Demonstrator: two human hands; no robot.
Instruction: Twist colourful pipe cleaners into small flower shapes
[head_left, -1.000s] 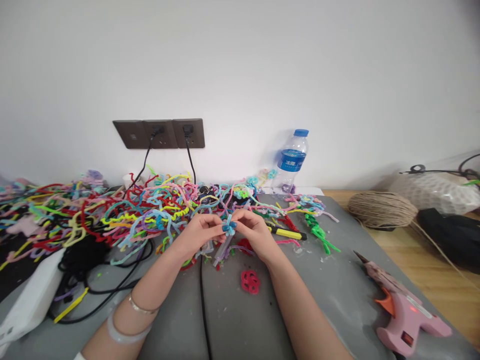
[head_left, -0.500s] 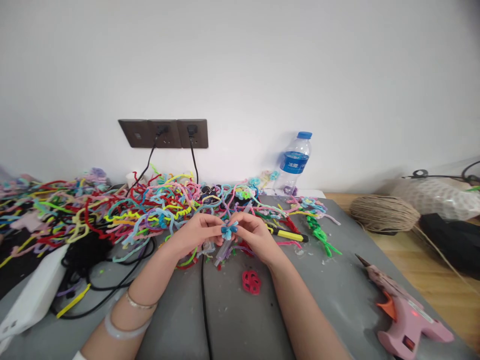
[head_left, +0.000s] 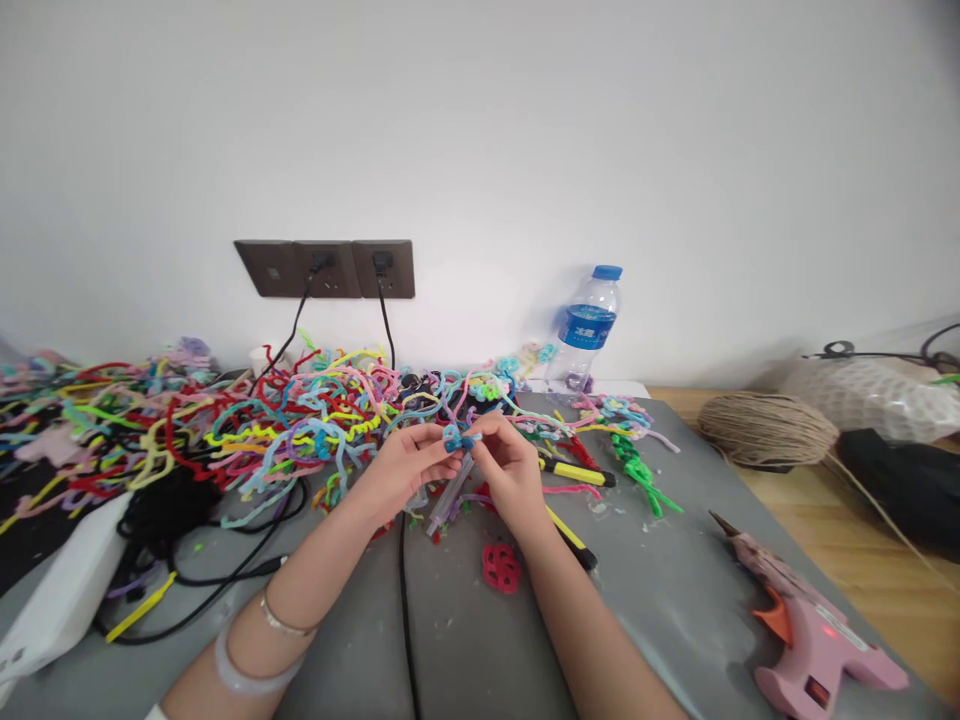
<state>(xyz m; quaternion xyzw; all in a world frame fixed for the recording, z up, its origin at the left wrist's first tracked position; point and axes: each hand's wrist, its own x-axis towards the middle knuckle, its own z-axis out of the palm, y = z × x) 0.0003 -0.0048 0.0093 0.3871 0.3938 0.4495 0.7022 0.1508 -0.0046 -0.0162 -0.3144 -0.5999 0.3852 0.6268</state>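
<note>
Blue fuzzy piece: pinched between both hands.

Head-worn, the single view looks forward and down over the near grey table across the lower frame, facing the wall that fills the upper half.

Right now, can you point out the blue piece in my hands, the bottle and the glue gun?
Blue piece (head_left: 452, 434), head view: its light-blue left part.
Bottle (head_left: 588, 327), head view: its blue label.
Glue gun (head_left: 810, 642), head view: its pink body.
</note>
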